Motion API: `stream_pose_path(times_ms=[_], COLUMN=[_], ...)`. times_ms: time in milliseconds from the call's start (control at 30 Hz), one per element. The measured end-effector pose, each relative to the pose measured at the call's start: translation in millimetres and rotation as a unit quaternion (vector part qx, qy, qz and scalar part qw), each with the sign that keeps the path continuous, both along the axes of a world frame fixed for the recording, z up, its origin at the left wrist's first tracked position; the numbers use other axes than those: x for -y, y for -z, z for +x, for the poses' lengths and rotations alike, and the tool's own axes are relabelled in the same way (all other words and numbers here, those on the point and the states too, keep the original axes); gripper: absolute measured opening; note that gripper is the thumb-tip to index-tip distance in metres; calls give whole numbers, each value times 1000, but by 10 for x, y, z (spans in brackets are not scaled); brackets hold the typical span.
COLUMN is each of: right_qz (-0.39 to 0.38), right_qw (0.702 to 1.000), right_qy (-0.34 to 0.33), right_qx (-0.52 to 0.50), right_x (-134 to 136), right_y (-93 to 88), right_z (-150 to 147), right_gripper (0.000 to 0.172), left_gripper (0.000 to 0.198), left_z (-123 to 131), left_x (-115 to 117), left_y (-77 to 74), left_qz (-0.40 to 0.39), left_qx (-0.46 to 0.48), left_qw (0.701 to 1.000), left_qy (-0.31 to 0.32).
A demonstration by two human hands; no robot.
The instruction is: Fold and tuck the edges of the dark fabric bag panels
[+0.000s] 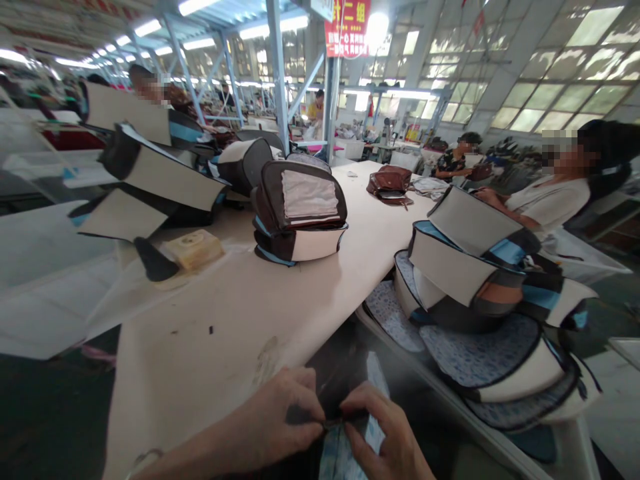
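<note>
At the bottom centre, my left hand [285, 417] reaches across the table corner, thumb and fingertips pinched on the edge of a dark fabric piece. Close beside it, my right hand [385, 430] pinches the same edge between thumb and forefinger. Below the fingers hangs a light blue, patterned fabric [341, 453], perhaps a lining; most of the piece is out of view or in shadow. Further up the table stand stacked bag bodies [300, 207], dark brown and cream with blue trim. The top one carries a pale fabric panel.
The long cream table [225, 360] runs away from me. To its right, a bin [450, 407] is heaped with half-sewn bags [460, 267]. More bag pieces [165, 180] and a yellowish block [195, 248] lie left. A brown bag [390, 183] sits further back; people work nearby.
</note>
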State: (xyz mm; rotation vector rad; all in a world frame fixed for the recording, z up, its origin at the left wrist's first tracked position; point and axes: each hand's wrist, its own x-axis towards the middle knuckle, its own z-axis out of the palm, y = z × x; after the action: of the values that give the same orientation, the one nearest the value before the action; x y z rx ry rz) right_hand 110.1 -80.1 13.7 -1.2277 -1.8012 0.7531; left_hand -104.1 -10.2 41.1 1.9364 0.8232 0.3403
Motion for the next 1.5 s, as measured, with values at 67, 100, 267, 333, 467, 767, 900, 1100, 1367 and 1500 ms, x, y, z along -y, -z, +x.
stream_pose_path(times_ms=[67, 100, 267, 333, 467, 767, 900, 1100, 1367, 1500], right_qz=[14, 21, 43, 53, 83, 172, 201, 273, 321, 249], right_qw=[1000, 1000, 999, 998, 996, 984, 972, 920, 902, 934], right_qy=[-2, -8, -22, -26, -31, -21, -35, -13, 11, -48], right_qx=[-9, -12, -19, -17, -1, 50, 117, 283, 288, 251], right_x=[-7, -12, -33, -35, -27, -9, -28, -15, -27, -33], right_y=[7, 10, 16, 24, 55, 36, -30, -25, 43, -42], right_z=[-23, -32, -71, -85, -98, -145, -141, -173, -185, -119], right_gripper=[18, 16, 17, 18, 19, 22, 18, 23, 22, 21], left_gripper=[11, 10, 25, 37, 42, 19, 16, 19, 17, 15], left_z=[-11, -17, -32, -24, -1, -23, -13, 29, 27, 8], left_x=[15, 16, -56, -107, -192, -152, -31, 95, 137, 131], left_y=[-12, -20, -59, -39, 44, -10, -13, -53, -18, 14], left_qz=[-1, -7, -74, -97, -132, -148, -114, -67, -67, -67], left_qx=[-3, -2, 7, 2, -19, -15, -2, -5, -3, -2], left_qw=[1000, 1000, 996, 994, 990, 987, 993, 997, 996, 995], left_qy=[5, 7, 43, 45, 42, 58, 18, -23, -60, -70])
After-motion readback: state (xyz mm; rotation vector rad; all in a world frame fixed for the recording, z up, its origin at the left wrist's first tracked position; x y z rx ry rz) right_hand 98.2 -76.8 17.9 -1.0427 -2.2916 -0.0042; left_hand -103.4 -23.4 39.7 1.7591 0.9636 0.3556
